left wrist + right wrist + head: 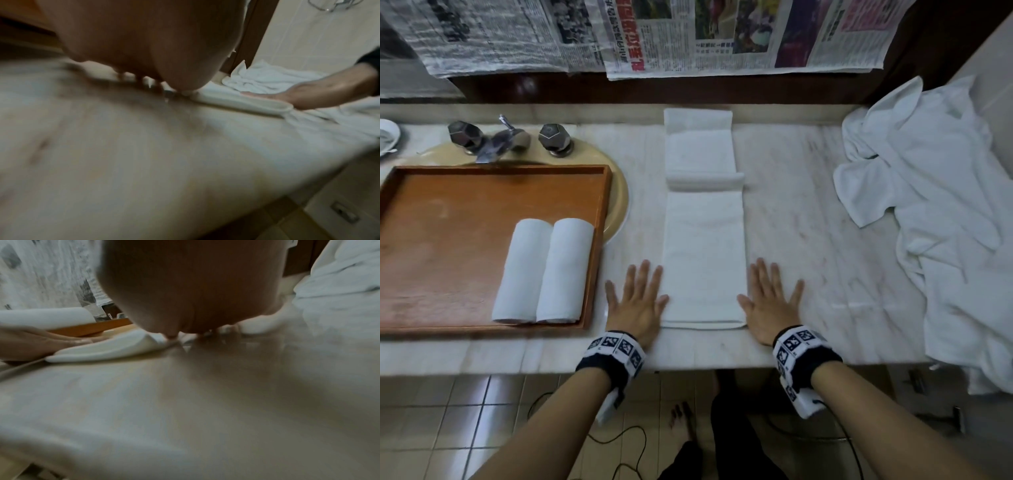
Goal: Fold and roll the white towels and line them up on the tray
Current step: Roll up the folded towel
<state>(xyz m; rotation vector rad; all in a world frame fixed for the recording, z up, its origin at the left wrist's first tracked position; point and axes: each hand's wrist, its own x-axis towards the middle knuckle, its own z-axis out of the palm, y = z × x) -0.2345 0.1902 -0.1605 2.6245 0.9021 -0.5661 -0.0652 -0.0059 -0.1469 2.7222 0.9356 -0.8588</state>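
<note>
A white towel point(702, 253), folded into a long narrow strip, lies on the marble counter point(808, 212) and runs away from me, with a raised crease across its middle. My left hand point(637, 297) lies flat on the counter against the strip's near left edge, fingers straight. My right hand point(768, 301) lies flat on the near right side, its thumb at the towel's edge. Two rolled white towels point(544, 270) lie side by side in the wooden tray point(448, 246). In the wrist views the towel's point(242, 100) near end point(107, 347) shows between both hands.
A heap of unfolded white towels point(928, 205) covers the counter's right end and hangs over the front edge. The tray sits over a sink with a chrome tap point(503, 140) behind it. Newspapers point(688, 34) hang above the back edge. Cables trail on the tiled floor.
</note>
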